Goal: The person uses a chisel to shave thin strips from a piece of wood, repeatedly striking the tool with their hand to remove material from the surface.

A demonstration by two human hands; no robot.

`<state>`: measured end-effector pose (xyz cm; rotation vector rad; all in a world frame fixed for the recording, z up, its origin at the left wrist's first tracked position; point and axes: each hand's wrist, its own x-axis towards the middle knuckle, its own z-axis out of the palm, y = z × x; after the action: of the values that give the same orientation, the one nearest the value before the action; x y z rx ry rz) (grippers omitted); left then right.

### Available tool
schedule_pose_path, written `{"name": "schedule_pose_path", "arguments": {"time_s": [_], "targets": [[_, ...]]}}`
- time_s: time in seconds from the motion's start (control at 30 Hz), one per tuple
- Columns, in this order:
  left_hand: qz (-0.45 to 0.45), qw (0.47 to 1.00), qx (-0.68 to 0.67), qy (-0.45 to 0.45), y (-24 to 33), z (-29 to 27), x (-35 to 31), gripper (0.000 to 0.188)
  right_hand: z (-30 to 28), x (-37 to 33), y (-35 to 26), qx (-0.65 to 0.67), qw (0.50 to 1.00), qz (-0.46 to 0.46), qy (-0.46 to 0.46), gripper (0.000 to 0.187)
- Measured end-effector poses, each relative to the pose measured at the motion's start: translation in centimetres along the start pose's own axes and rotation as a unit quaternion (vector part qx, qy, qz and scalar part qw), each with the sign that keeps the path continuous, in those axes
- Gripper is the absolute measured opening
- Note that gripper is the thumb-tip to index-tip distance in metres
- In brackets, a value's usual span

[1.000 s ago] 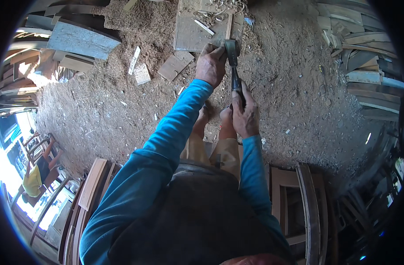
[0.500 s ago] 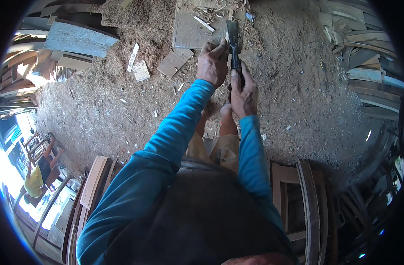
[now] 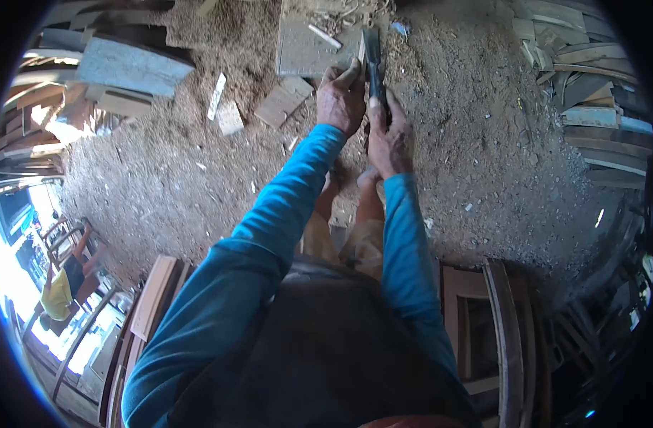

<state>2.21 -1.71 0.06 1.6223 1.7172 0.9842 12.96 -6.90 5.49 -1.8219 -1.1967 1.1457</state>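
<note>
Ahead of me, my right hand (image 3: pixel 391 135) is closed round the dark handle of a broad-bladed chisel (image 3: pixel 373 63), its blade pointing away from me over a wooden board (image 3: pixel 305 57). Just left of the blade, my left hand (image 3: pixel 341 100) pinches a thin, pale wood strip (image 3: pixel 362 44) between thumb and fingers. The strip's lower end is hidden by the fingers. Curled wood shavings (image 3: pixel 348 11) and a small loose stick (image 3: pixel 325 36) lie on the board.
A flat wood offcut (image 3: pixel 283 102) and smaller pale scraps (image 3: pixel 230 118) lie on the dirt floor. Stacked timber (image 3: pixel 134 64) stands left, more planks (image 3: pixel 590 118) right. Wooden frames (image 3: pixel 503 335) are close behind me. Another person (image 3: pixel 59 292) is at far left.
My right hand and the chisel have shifted slightly left and away from me. My left hand stays nearly in place, still pinching the strip.
</note>
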Motion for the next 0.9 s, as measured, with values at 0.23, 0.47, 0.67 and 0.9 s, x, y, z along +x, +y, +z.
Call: {"name": "schedule_pose_path", "arguments": {"time_s": [0.23, 0.47, 0.67, 0.9], "targets": [[-0.008, 1.000, -0.008, -0.003, -0.3, 0.5, -0.5, 0.028, -0.3, 0.3, 2.6, -0.014, 1.000, -0.012, 0.009, 0.044], [-0.040, 0.999, -0.009, -0.010, 0.2, 0.3, -0.7, 0.031, 0.8, 1.4, 2.5, -0.042, 0.998, -0.027, 0.028, 0.039], [-0.016, 0.999, -0.031, 0.000, -1.1, 0.5, -1.2, 0.033, 0.2, 0.4, 1.0, 0.006, 0.998, -0.063, 0.022, 0.037], [-0.121, 0.991, -0.048, -0.032, 0.0, 0.0, -1.2, 0.034, -2.5, 1.9, 0.9, 0.110, 0.990, 0.070, -0.059, 0.039]]}}
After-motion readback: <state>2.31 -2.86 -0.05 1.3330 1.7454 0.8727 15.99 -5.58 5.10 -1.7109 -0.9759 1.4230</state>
